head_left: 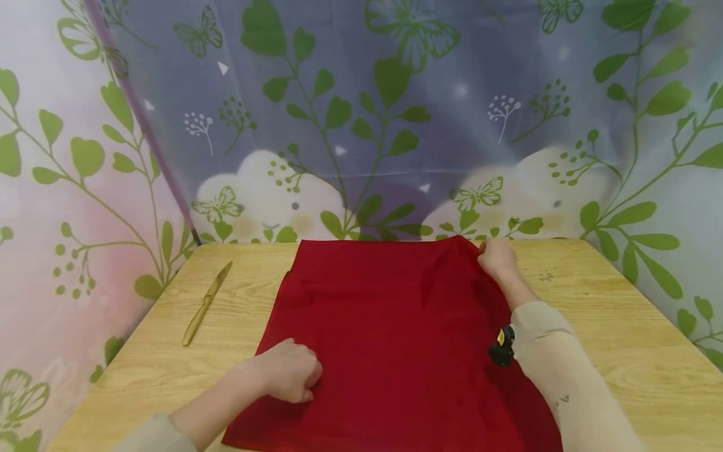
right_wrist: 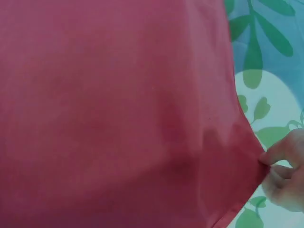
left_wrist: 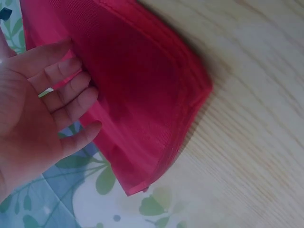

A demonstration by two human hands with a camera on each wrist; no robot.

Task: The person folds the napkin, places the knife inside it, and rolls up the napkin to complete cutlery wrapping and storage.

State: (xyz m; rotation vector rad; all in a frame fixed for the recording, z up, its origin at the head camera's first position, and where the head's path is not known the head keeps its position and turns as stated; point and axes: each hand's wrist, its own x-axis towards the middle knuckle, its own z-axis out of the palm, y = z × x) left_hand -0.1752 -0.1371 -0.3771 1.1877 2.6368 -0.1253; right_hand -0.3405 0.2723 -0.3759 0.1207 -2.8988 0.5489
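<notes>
A large red cloth point(head_left: 367, 339) with hemmed edges spreads over the middle of the table. By its far right corner my right hand point(head_left: 498, 256) pinches the fabric, and the right wrist view shows thumb and fingertips closed on that corner, drawing it to a point. My left hand point(head_left: 290, 370) rests at the near left part of the cloth. In the left wrist view, its fingers point(left_wrist: 71, 97) are loosely bent, with the tips against or close to the fabric and no grip visible. Layered edges show at the cloth's corner there.
A gold-coloured knife point(head_left: 208, 304) lies on the wooden table point(head_left: 135, 370) to the left of the cloth. A patterned curtain point(head_left: 350, 125) with leaves and butterflies hangs behind the table and along both sides. A small black device point(head_left: 501, 346) sits at my right wrist.
</notes>
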